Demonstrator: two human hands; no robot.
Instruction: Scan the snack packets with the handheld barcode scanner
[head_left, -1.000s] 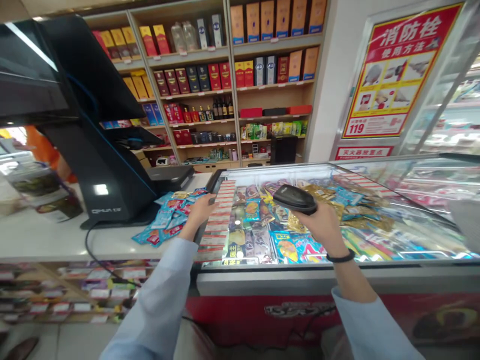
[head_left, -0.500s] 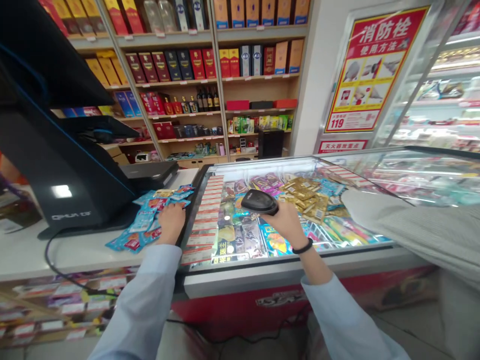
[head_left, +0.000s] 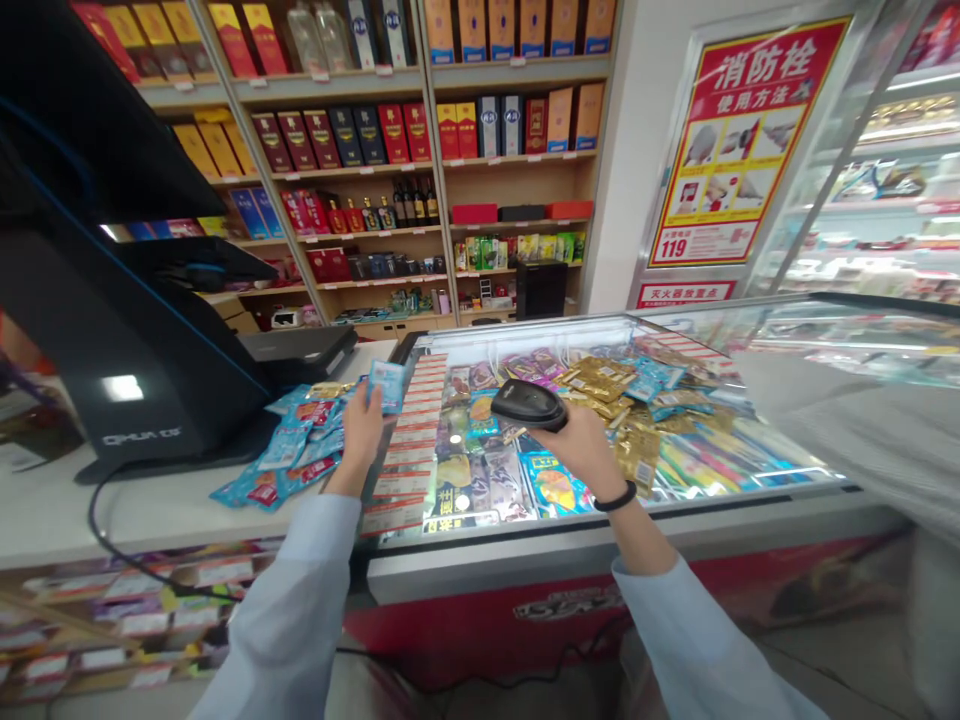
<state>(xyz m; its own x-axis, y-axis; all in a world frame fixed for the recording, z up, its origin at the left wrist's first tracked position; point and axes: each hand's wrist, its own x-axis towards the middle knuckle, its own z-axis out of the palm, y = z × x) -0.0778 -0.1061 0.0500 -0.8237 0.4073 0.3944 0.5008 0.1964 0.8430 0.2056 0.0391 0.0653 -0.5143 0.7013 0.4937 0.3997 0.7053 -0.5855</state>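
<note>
My left hand (head_left: 361,432) pinches a small light-blue snack packet (head_left: 387,385), held up near the left edge of the glass-topped freezer (head_left: 409,455). Below and left of it, a heap of blue and red snack packets (head_left: 289,450) lies on the white counter. In my right hand (head_left: 585,450) is a black handheld barcode scanner (head_left: 527,404), its head pointing left toward the packet, with a gap between the two. Gold packets (head_left: 598,385) and more blue packets (head_left: 656,378) are piled on the glass beyond the scanner.
A dark checkout terminal (head_left: 142,380) stands on the counter (head_left: 45,515) at left. At the right edge, another person's pale sleeve (head_left: 885,430) is blurred. Shelves of boxes and bottles (head_left: 405,145) line the back wall. A black cable (head_left: 120,540) hangs over the counter's front.
My left hand has lifted a packet from the heap and moved slightly right. The scanner has shifted slightly right. The other person's sleeve has drawn back right, uncovering more of the packet pile.
</note>
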